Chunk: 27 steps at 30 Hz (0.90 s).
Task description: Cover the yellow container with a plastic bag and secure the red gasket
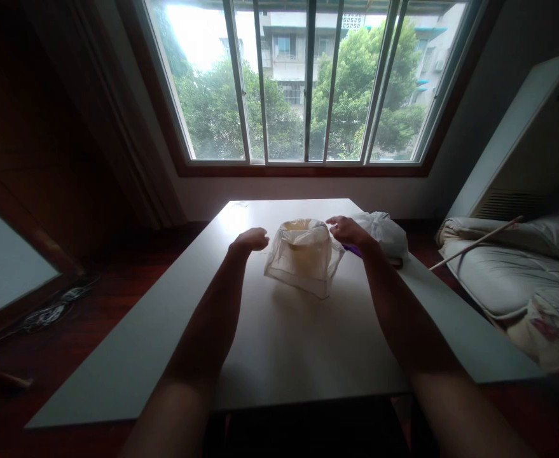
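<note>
A small pale yellowish bin stands on the white table, with a thin translucent plastic bag draped over its rim and hanging down its outside. To the left of the bin, my left hand is held closed with its fingers curled, apart from the bag, and nothing shows in it. My right hand is close to the right side of the bin's rim. Its fingers are bent and its fingertips slightly apart; whether they touch the bag I cannot tell.
Behind my right forearm lies a white plastic bag with something purple beside it. A pale padded seat or mattress with a thin stick is at the right. Cables lie on the dark floor at the left. Beyond the table is a window.
</note>
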Tool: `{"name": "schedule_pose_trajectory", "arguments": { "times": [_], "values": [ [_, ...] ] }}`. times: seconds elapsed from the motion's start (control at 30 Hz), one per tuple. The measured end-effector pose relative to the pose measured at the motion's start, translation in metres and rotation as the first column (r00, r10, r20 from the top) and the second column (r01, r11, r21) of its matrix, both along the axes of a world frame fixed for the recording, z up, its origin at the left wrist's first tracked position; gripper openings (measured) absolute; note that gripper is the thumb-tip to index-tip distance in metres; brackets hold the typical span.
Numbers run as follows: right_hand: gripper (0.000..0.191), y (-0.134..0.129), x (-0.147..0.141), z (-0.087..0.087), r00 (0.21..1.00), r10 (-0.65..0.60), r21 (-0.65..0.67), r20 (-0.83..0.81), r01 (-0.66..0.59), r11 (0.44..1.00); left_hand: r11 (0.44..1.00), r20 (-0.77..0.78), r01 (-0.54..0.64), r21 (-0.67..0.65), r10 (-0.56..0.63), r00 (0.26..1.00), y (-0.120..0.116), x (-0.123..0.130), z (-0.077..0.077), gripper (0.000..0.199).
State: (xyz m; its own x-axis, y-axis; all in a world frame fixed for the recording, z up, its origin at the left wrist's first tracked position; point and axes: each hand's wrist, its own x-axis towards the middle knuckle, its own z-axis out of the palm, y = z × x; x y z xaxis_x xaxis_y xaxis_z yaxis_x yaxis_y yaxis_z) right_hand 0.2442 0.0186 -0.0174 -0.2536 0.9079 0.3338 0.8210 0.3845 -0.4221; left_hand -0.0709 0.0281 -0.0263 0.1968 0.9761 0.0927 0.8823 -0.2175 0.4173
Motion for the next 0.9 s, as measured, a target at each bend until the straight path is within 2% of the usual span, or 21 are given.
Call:
{"name": "schedule_pose_trajectory", "arguments": {
  "times": [0.07,0.13,0.2,0.3,0.4,0.5,0.57,0.63,0.73,0.83,0.9],
  "values": [
    [0.044,-0.009,-0.002,0.011,0.991,0.021,0.065,-0.134,-0.012,0.998,0.998,0.039,0.006,0.058,-0.008,0.999,-0.008,0.003,0.013,0.054],
    [0.062,-0.019,-0.005,0.018,0.969,0.118,-0.043,-0.217,-0.131,0.99,0.996,0.128,0.074,0.051,-0.08,0.989,-0.018,0.007,0.022,0.071],
    [0.09,-0.026,-0.005,0.02,0.95,0.182,-0.179,-0.253,-0.231,0.956,0.985,0.207,0.174,-0.016,-0.167,0.964,-0.025,0.013,0.025,0.095],
    [0.125,-0.028,-0.005,0.012,0.943,0.176,-0.31,-0.283,-0.264,0.913,0.957,0.314,0.275,-0.096,-0.233,0.92,-0.028,0.022,0.019,0.134],
    [0.14,-0.019,-0.005,-0.001,0.909,0.198,-0.369,-0.367,-0.337,0.866,0.938,0.414,0.319,-0.136,-0.239,0.879,-0.021,0.027,0.007,0.154],
    [0.134,-0.008,-0.004,-0.012,0.85,0.296,-0.299,-0.436,-0.446,0.844,0.92,0.397,0.366,-0.142,-0.285,0.872,-0.012,0.029,-0.005,0.153],
    [0.118,-0.004,-0.004,-0.016,0.818,0.375,-0.255,-0.435,-0.512,0.82,0.917,0.366,0.382,-0.111,-0.319,0.874,-0.006,0.028,-0.015,0.148],
    [0.097,-0.002,-0.002,-0.019,0.813,0.43,-0.279,-0.394,-0.551,0.786,0.919,0.335,0.38,-0.102,-0.328,0.883,0.001,0.027,-0.027,0.144],
    [0.073,0.002,0.003,-0.022,0.84,0.449,-0.338,-0.304,-0.536,0.774,0.924,0.253,0.355,-0.142,-0.313,0.915,0.013,0.025,-0.048,0.137],
    [0.067,0.007,0.007,-0.028,0.859,0.45,-0.359,-0.246,-0.512,0.78,0.922,0.176,0.346,-0.172,-0.317,0.932,0.021,0.021,-0.065,0.127],
    [0.061,0.01,0.01,-0.033,0.894,0.414,-0.398,-0.171,-0.447,0.801,0.923,0.134,0.333,-0.194,-0.312,0.941,0.023,0.018,-0.069,0.117]
  ]
}}
